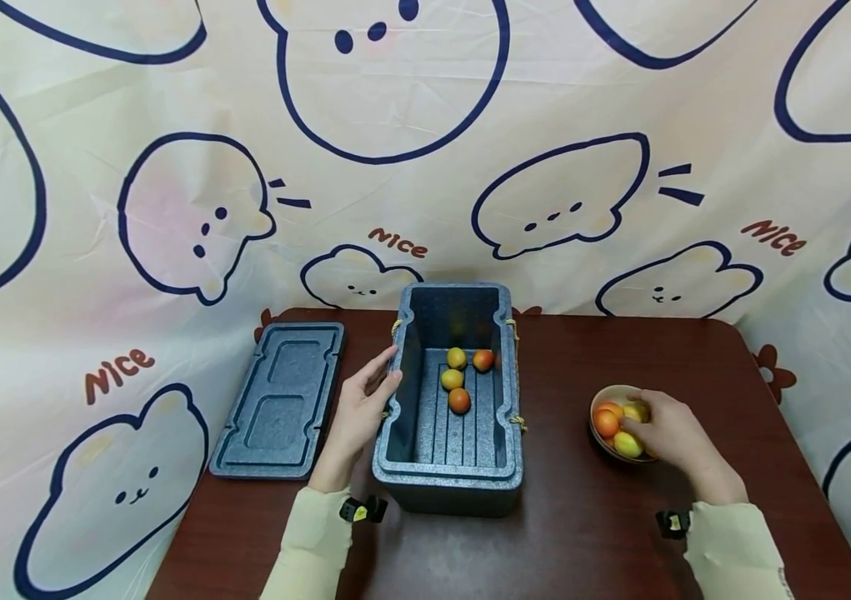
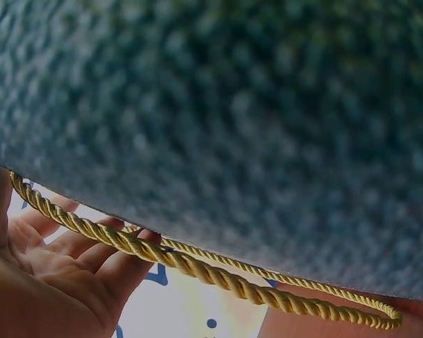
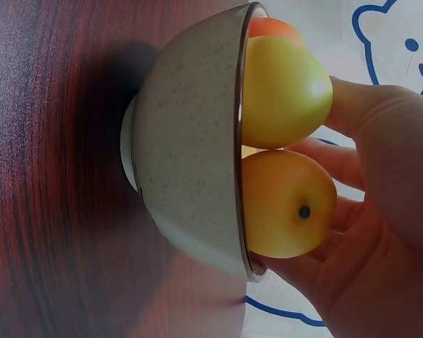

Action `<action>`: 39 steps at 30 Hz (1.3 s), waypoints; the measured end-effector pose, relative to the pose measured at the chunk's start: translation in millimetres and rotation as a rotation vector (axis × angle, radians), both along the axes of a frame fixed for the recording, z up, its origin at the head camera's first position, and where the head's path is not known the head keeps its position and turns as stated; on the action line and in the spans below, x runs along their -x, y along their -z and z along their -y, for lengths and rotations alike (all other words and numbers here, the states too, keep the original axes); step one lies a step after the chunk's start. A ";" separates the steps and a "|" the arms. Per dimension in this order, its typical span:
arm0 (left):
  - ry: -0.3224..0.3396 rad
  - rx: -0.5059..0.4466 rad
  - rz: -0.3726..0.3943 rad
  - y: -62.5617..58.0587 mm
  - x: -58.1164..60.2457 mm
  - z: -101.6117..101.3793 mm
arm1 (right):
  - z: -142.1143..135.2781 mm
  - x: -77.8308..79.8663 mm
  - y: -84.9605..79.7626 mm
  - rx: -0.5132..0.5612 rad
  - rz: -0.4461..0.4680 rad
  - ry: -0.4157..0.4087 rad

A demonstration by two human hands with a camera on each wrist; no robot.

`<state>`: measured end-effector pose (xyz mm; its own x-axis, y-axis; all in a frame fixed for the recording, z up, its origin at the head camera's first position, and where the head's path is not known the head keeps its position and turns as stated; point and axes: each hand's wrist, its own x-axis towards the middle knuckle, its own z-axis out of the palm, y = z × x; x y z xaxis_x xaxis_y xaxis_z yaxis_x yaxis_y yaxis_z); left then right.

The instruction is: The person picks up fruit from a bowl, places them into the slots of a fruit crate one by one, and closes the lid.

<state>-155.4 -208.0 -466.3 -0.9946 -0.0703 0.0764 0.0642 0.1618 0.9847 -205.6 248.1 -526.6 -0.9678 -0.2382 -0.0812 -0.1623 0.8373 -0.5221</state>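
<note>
A speckled blue-grey box (image 1: 448, 483) stands uncovered, with two yellow and two orange-red fruits (image 1: 459, 401) on its ribbed floor. My left hand (image 1: 365, 404) rests against the box's left side with fingers extended. In the left wrist view, a twisted gold rope handle (image 2: 218, 279) crosses in front of those fingers. On the right stands a pale bowl (image 3: 190, 141) with a brown rim, heaped with yellow and orange fruits. My right hand (image 1: 676, 429) reaches over it, pinching a yellow fruit (image 1: 637, 411) between thumb and fingers; the hand partly hides that fruit.
The box's matching blue-grey lid (image 1: 282, 400) lies flat left of the box. All stands on a dark reddish wood table (image 1: 560, 533). A cream cloth (image 1: 425, 200) with cartoon outlines hangs behind the table's far edge and at both sides.
</note>
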 end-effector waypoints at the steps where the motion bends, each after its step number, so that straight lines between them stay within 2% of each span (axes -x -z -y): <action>1: 0.000 0.000 -0.001 -0.1 -0.1 -0.1 | 0.2 0.1 -0.4 -0.002 0.000 -0.001; 7: -0.004 -0.002 -0.005 0.3 0.4 0.1 | 1.1 -1.5 -2.8 -0.014 -0.006 -0.011; 15: -0.005 -0.011 -0.009 2.3 1.4 1.3 | 8.3 -14.1 -13.3 0.002 -0.012 -0.035; 23: -0.001 -0.016 -0.003 2.3 1.2 1.4 | 10.7 -22.2 -14.1 -0.015 -0.001 -0.070; 32: -0.001 -0.013 -0.001 2.6 0.9 1.1 | 3.7 -23.1 -14.1 -0.029 0.063 -0.111; 39: 0.001 -0.009 -0.006 2.7 1.6 0.9 | 2.0 -23.0 -12.4 -0.038 0.064 -0.134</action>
<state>-157.0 -208.9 -469.0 -0.9941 -0.0701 0.0822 0.0707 0.1531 0.9857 -182.6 246.1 -514.2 -0.9200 -0.3609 -0.1529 -0.2419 0.8298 -0.5030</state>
